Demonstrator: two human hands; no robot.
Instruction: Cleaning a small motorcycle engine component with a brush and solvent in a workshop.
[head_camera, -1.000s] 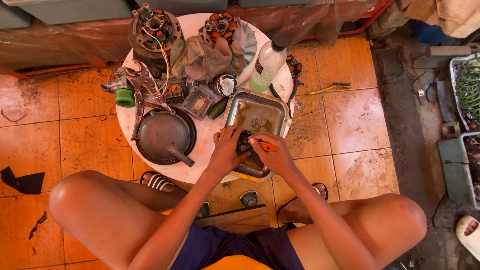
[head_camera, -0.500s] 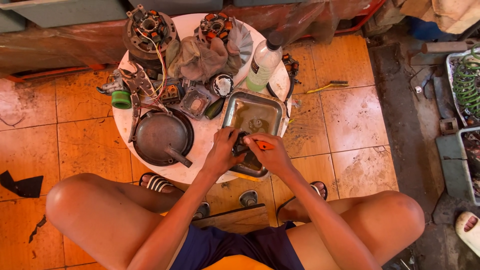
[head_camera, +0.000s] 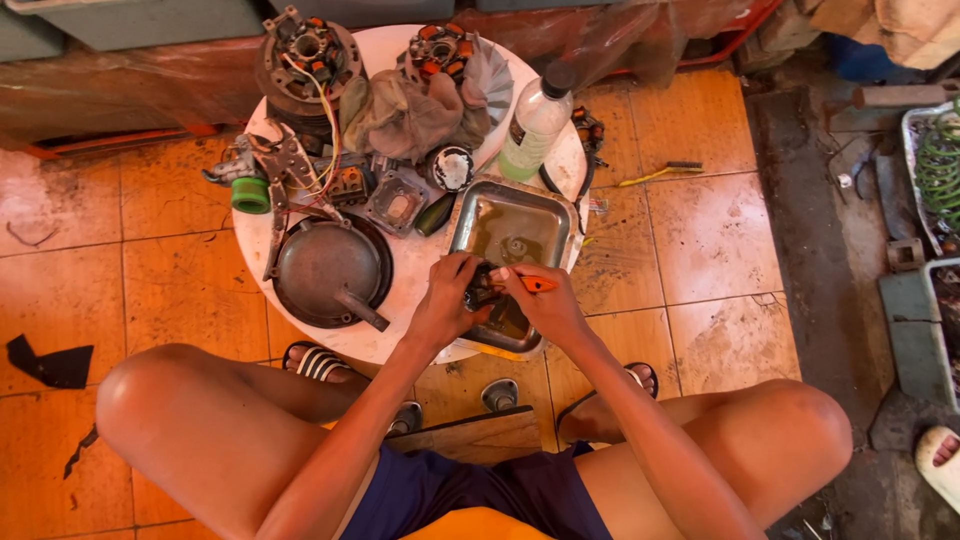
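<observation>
My left hand (head_camera: 449, 300) grips a small dark greasy part (head_camera: 482, 290) over the near end of a rectangular metal tray (head_camera: 562, 222) that holds brownish liquid. My right hand (head_camera: 541, 306) holds an orange-handled tool (head_camera: 536, 284) against that part. Both hands meet above the tray on a round white table (head_camera: 415, 262). My bare knees flank the table.
On the table sit a dark round pan-like cover (head_camera: 328, 268), two motor stators (head_camera: 303, 52), a grey rag (head_camera: 403, 116), a clear bottle (head_camera: 534, 124), pliers (head_camera: 283, 170) and a green cap (head_camera: 250, 194). A yellow brush (head_camera: 662, 174) lies on the orange tiles. Crates stand at right.
My hands stay on the part over the tray; they shifted only slightly. The view has tilted a little.
</observation>
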